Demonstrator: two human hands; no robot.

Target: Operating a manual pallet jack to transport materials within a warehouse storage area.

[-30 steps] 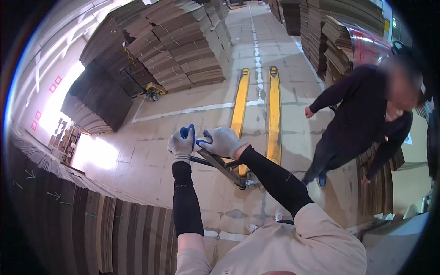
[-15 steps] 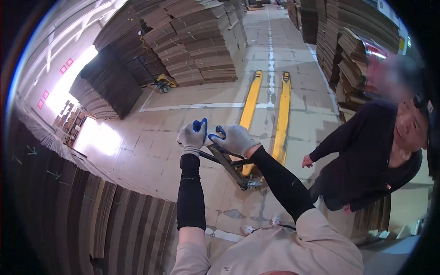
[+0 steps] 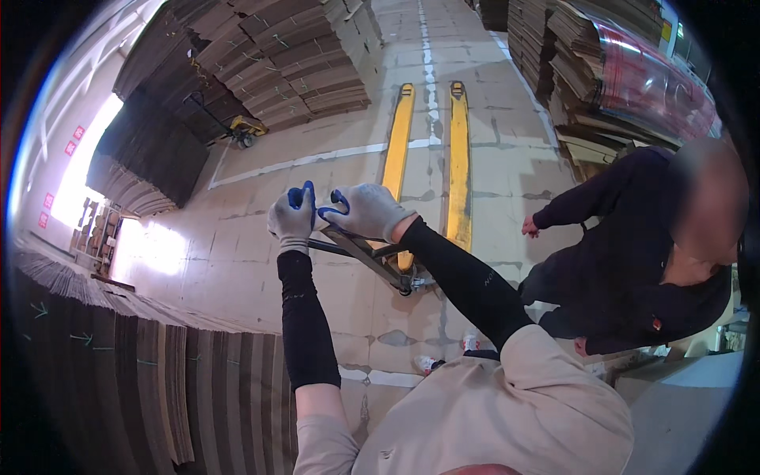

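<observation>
Both my hands wear grey gloves with blue palms and are closed on the handle of a yellow pallet jack. My left hand (image 3: 293, 215) is wrapped on the left end, its thumb pointing up. Beside it, my right hand (image 3: 366, 210) curls round the right side, with the thumb and fingertips towards the left hand. The gloves hide most of the grip. A dark handle frame (image 3: 362, 252) runs down from under the hands to the jack's base. Two long yellow forks (image 3: 460, 162) point away from me over the floor, with no load on them.
Tall stacks of flat cardboard stand at the far left (image 3: 277, 67) and far right (image 3: 532, 47). More cardboard (image 3: 229, 380) lies close by at lower left. Another pallet jack (image 3: 244, 131) is parked by the left stack. A person in dark clothes (image 3: 609, 245) stands close at right.
The view has shifted, so forks, stacks and my hands sit further left and higher in the picture. My grip looks the same. The person at right has turned their head and appears closer to the stack.
</observation>
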